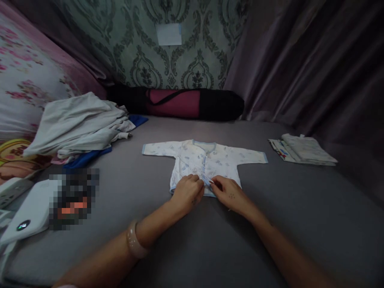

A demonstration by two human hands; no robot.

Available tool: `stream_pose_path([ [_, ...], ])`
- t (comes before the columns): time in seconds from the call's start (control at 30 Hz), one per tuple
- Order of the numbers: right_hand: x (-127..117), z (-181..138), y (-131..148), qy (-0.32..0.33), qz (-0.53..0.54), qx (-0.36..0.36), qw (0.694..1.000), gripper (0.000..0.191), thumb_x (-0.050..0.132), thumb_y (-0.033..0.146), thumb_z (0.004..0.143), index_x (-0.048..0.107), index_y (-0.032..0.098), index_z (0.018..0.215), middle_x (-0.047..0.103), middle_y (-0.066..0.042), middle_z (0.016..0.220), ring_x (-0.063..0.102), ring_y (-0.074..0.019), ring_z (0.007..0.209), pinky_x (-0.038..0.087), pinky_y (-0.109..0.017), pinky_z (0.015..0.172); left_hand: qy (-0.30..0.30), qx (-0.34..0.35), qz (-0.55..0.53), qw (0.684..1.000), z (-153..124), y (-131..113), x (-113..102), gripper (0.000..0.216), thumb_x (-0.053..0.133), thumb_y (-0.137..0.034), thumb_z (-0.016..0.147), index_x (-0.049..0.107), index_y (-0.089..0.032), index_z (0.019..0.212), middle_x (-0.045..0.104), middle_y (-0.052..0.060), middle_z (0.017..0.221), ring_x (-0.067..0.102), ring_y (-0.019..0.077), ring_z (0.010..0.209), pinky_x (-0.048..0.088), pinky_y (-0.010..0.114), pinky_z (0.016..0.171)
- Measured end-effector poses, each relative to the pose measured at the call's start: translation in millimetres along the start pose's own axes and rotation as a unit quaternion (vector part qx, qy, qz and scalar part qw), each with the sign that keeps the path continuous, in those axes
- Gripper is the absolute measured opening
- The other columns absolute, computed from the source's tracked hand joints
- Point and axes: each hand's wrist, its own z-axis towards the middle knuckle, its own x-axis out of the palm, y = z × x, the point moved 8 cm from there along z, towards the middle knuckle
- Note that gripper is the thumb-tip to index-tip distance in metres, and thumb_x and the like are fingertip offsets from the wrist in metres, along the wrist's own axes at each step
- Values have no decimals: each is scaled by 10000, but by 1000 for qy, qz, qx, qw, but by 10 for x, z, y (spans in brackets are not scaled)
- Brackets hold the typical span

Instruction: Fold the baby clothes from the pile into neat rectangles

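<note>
A small white baby shirt point(220, 158) with a faint blue print and light blue edging lies front up, its sleeves spread to both sides. My left hand point(189, 193) is closed over the lower front of it, the fingers bent at the front opening. Just to the right, my right hand point(229, 194) pinches the shirt's front edge near the hem between thumb and fingers. Both hands hide part of the hem. The exact bit of cloth under the left fingers is hidden.
The shirt rests on a grey sheet point(135, 192). Folded clothes point(309, 150) lie at the right, a heap of grey clothes point(81, 120) at the left. A black and dark red long bag point(174, 103) lies along the wall. Near left are a white device point(33, 212) and a power strip point(15, 190).
</note>
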Motion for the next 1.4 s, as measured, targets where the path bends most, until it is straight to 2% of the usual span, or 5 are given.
stream_pose_path([
  [0.53, -73, -6, 127, -15, 49, -33, 998, 230, 449, 235, 888, 675, 191, 885, 686, -17, 772, 578, -142, 668, 395, -239, 637, 23, 100, 43, 994, -133, -191, -45, 152, 437, -180, 943, 584, -153, 916, 622, 58, 927, 552, 197, 850, 456, 317, 759],
  [0.77, 74, -111, 223, 63, 4, -73, 995, 312, 408, 237, 938, 661, 218, 1118, 691, -58, 978, 618, -175, 921, 431, -265, 809, 3, 126, 13, 992, -169, -236, -79, 201, 420, -219, 955, 615, -177, 972, 639, 63, 961, 581, 201, 891, 457, 335, 789],
  [0.93, -298, -74, -111, -31, -22, 24, 999, 334, 408, 338, 940, 680, 209, 1085, 715, -63, 981, 645, -175, 823, 434, -255, 699, -93, -74, -53, 991, -282, 371, -406, 284, 383, -310, 973, 626, -171, 928, 647, 71, 932, 605, 180, 854, 430, 280, 739],
  [1.07, -636, -95, -690, -90, -182, 206, 957, 399, 394, 415, 934, 701, 164, 891, 712, -126, 845, 649, -230, 758, 373, -291, 599, -47, -228, -26, 972, -416, 966, -379, 366, 407, -417, 950, 624, -153, 821, 650, 90, 788, 603, 203, 732, 370, 283, 631],
  [1.4, -376, -113, -681, -33, -260, 249, 932, 329, 368, 365, 955, 589, 127, 1009, 692, -189, 857, 678, -299, 789, 419, -347, 619, 56, -259, -89, 960, -420, 1042, -120, 377, 426, -418, 911, 631, -160, 727, 604, 50, 643, 550, 162, 609, 285, 263, 555],
])
